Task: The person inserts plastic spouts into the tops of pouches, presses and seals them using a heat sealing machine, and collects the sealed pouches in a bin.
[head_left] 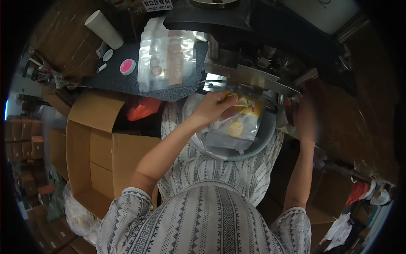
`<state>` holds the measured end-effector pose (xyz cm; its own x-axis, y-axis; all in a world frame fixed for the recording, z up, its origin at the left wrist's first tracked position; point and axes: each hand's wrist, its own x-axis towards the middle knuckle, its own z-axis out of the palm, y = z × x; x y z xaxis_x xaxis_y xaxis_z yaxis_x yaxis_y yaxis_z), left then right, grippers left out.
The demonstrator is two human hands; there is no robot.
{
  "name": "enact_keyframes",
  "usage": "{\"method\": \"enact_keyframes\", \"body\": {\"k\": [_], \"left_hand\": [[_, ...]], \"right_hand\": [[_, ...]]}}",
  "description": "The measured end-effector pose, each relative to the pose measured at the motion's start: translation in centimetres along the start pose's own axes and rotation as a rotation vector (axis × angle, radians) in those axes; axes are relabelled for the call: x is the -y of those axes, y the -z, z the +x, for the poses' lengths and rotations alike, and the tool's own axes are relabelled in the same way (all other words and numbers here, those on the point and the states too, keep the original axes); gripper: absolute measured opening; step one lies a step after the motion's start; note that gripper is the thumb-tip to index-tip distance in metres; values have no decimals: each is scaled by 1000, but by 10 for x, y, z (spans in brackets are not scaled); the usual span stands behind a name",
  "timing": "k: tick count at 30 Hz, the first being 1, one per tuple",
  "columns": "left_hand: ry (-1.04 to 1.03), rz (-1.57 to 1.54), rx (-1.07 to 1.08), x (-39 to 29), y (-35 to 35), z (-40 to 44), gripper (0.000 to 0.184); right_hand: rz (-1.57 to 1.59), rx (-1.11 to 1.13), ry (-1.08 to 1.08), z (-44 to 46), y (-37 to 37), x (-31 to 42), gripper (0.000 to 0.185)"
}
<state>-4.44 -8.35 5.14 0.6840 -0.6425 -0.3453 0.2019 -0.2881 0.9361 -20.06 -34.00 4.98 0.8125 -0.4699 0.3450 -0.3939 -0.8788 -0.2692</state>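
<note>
My left hand (216, 106) is closed on the top edge of a clear plastic pouch (243, 122) with yellow print, just below the metal jaw of a press machine (249, 76). Under the pouch, a round grey-blue basin (266, 142) rests at my lap and holds more clear plastic. To the right of the jaw is my right hand (306, 120), smeared by motion; its fingers cannot be made out. A stack of clear pouches (148, 63) with a brown band lies on a blue towel (122, 80), left of the machine.
A pink-topped round tin (127, 67) and a white cylinder (103, 29) are at the upper left. An open cardboard box (101, 148) stands at my left, near a red plastic bag (144, 109). Another carton (330, 194) is at the lower right.
</note>
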Motion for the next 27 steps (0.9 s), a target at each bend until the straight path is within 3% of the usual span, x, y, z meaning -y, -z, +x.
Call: {"method": "enact_keyframes", "body": {"k": [1,3,4,6,7,10,11,12,14,16,18,22,24,27], "left_hand": [[-163,317,-19,0,12,1,34],[-472,499,-403,-9,53,0,47],[-468,500,-402,0,72,2,47],[-564,1218,-648,36,97,13,51],[-677,1350,-670,47,87,6,52],[-623,1255,-482,51,83,-22,49],[-641,1169,-502,41,88,-31,38],[-640,1162,-503,39,91,-37,38],[-383,997,-542,36,96,-53,27],[-479,951,-566,26,78,-68,25],[-620,873,-550,15,55,-78,25],[-645,829,-476,-2,34,-86,21],[-642,858,-318,-1,32,-88,16],[-594,751,-159,8,22,-82,10]], "right_hand": [[1,-5,1,-2,-1,1,24],[130,28,-58,-4,0,5,20],[131,32,-59,-4,1,8,20],[145,113,-99,-4,8,12,19],[145,108,-99,-1,10,13,19],[200,228,-190,-3,18,12,19],[178,246,-199,-6,22,12,20],[157,261,-200,-5,27,12,20],[307,244,-260,-9,44,24,22],[469,234,-324,-8,60,52,25],[620,293,10,-9,70,101,28],[718,216,247,-11,51,145,27],[622,231,422,-10,50,150,25],[666,353,301,-10,49,140,26]]}}
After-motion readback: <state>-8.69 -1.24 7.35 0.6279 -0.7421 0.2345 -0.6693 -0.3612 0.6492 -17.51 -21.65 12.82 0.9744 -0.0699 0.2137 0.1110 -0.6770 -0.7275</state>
